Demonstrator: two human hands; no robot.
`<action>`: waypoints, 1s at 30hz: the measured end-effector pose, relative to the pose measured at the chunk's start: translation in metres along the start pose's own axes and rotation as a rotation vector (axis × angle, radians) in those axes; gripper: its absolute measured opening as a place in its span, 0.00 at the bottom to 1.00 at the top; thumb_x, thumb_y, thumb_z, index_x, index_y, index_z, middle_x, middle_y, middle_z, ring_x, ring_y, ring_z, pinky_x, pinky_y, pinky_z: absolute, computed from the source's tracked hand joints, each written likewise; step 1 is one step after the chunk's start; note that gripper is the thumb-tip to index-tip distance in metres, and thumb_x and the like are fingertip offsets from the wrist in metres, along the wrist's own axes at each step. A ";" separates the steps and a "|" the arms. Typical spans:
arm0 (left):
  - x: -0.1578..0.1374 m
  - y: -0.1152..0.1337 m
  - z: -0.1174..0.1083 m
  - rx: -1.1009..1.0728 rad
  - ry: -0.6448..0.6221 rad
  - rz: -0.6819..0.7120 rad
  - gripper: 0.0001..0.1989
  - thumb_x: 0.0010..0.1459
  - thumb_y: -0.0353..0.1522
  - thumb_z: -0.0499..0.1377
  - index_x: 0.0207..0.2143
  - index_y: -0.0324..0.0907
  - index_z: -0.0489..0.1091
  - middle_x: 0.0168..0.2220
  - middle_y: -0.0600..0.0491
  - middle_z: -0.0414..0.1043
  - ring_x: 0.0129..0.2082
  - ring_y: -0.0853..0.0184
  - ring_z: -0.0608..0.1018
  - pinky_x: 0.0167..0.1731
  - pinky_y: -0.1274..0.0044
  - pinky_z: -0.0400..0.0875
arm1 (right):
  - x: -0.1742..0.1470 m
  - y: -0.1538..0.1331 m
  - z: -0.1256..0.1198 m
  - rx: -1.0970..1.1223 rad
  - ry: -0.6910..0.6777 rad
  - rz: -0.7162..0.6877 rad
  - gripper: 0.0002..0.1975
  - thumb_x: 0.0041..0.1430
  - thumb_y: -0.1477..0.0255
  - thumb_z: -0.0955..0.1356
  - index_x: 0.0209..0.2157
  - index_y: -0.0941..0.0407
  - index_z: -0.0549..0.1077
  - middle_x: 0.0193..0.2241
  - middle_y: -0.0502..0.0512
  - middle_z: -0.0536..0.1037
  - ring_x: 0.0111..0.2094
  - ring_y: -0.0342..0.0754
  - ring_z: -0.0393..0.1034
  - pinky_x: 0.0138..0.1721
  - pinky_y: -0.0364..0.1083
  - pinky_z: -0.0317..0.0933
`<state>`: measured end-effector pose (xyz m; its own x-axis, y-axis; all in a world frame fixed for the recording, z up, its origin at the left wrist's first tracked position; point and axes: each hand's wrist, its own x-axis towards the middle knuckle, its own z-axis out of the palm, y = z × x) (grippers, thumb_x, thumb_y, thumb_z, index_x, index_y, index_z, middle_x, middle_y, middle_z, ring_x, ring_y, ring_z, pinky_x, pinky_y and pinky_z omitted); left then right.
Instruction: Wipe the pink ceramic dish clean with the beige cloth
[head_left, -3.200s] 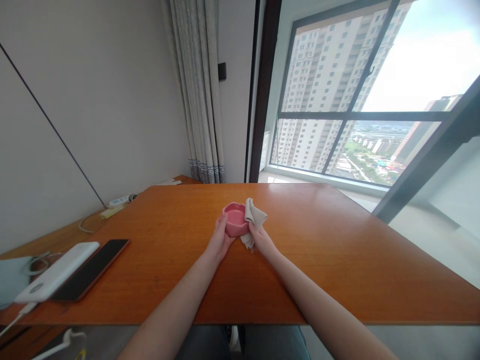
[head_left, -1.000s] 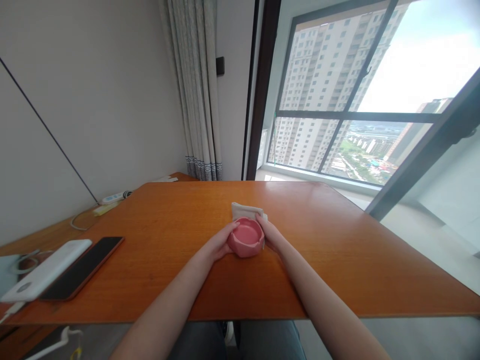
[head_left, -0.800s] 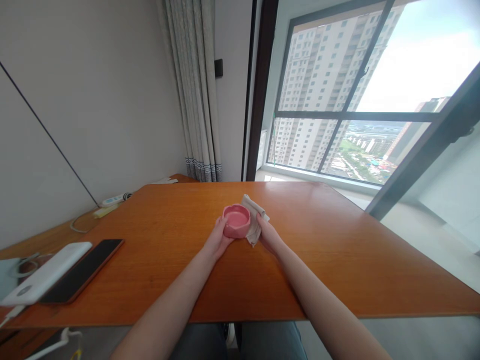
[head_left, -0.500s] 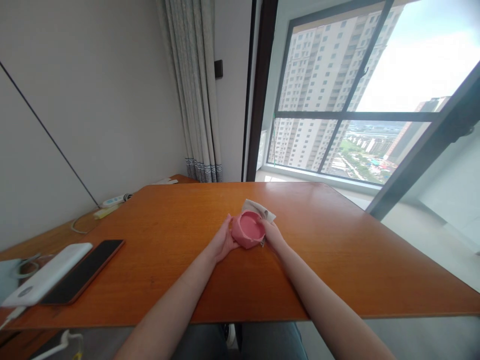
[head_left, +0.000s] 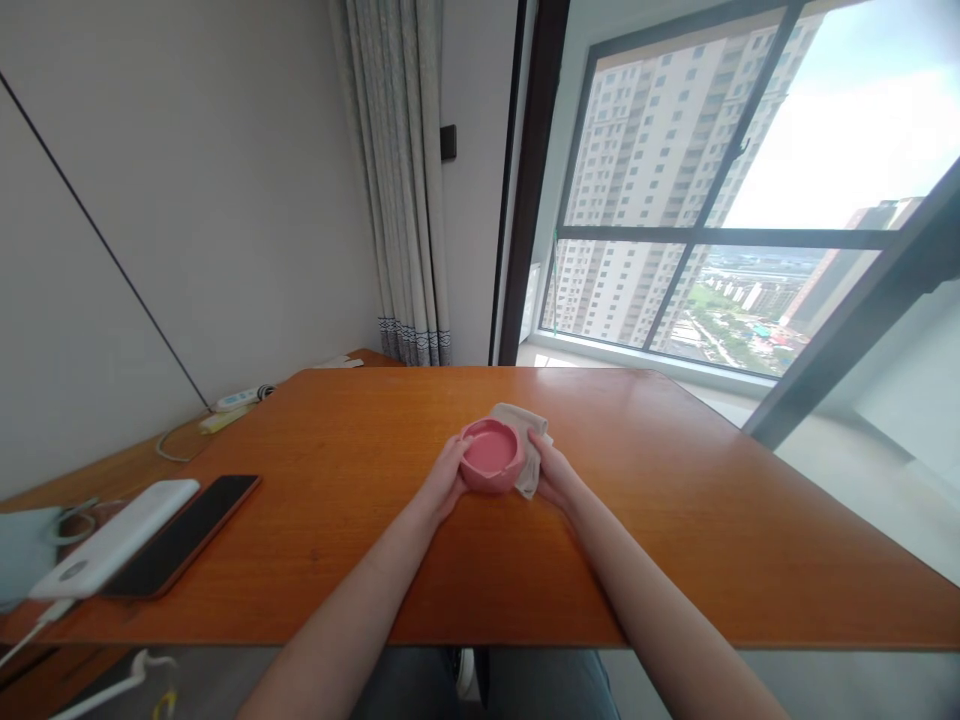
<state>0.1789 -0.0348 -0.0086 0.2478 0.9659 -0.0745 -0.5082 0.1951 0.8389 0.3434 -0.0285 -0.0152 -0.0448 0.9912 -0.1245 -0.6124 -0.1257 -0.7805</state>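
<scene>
A round pink bowl (head_left: 492, 452) with an uneven, faceted rim is held over the middle of the wooden table, its opening facing up toward me. My left hand (head_left: 452, 472) grips its left side, thumb at the rim. At the bowl's right, my right hand (head_left: 553, 468) is closed on a light grey cloth (head_left: 529, 470), pinching it between thumb and fingers. Part of the cloth spreads behind the bowl and part hangs down beside it. The fingers under the cloth are hidden.
On the left of the orange-brown table (head_left: 337, 540) lie a dark phone (head_left: 184, 535) and a white power bank (head_left: 116, 538) with a cable. A power strip (head_left: 238, 399) sits by the wall. Beyond the table are a curtain (head_left: 401, 180) and a window (head_left: 675, 235).
My right hand has shifted from the bowl's rim to just right of it, and more of the cloth now hangs at the bowl's right side. The left hand still holds the bowl.
</scene>
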 end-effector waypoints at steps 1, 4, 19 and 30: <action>0.001 0.000 0.001 -0.043 0.010 0.018 0.19 0.52 0.37 0.60 0.47 0.42 0.67 0.50 0.47 0.68 0.48 0.62 0.72 0.41 0.73 0.72 | 0.000 0.000 0.000 0.033 0.006 0.020 0.10 0.59 0.69 0.63 0.36 0.58 0.74 0.33 0.58 0.80 0.36 0.51 0.75 0.42 0.49 0.69; 0.003 -0.001 0.001 -0.124 0.046 0.059 0.21 0.50 0.34 0.63 0.48 0.44 0.65 0.51 0.48 0.68 0.47 0.64 0.72 0.42 0.72 0.72 | -0.002 0.002 0.003 0.097 0.009 0.086 0.09 0.60 0.73 0.62 0.37 0.58 0.73 0.35 0.56 0.80 0.38 0.47 0.75 0.43 0.45 0.68; -0.005 -0.003 -0.005 0.114 -0.158 -0.203 0.26 0.49 0.39 0.64 0.50 0.49 0.59 0.51 0.48 0.67 0.43 0.64 0.76 0.43 0.67 0.71 | 0.015 0.015 -0.012 -0.063 0.148 -0.064 0.12 0.53 0.65 0.68 0.36 0.58 0.74 0.35 0.55 0.80 0.40 0.50 0.74 0.41 0.47 0.69; -0.001 -0.012 0.000 -0.065 -0.122 -0.063 0.25 0.49 0.36 0.64 0.48 0.48 0.59 0.52 0.49 0.66 0.46 0.65 0.74 0.49 0.67 0.68 | 0.004 0.012 0.007 0.098 0.088 -0.055 0.12 0.57 0.66 0.65 0.39 0.56 0.74 0.38 0.53 0.79 0.42 0.48 0.73 0.43 0.45 0.68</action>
<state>0.1846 -0.0382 -0.0183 0.3773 0.9243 -0.0570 -0.5398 0.2695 0.7975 0.3305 -0.0257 -0.0213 0.0577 0.9884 -0.1402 -0.6864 -0.0627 -0.7245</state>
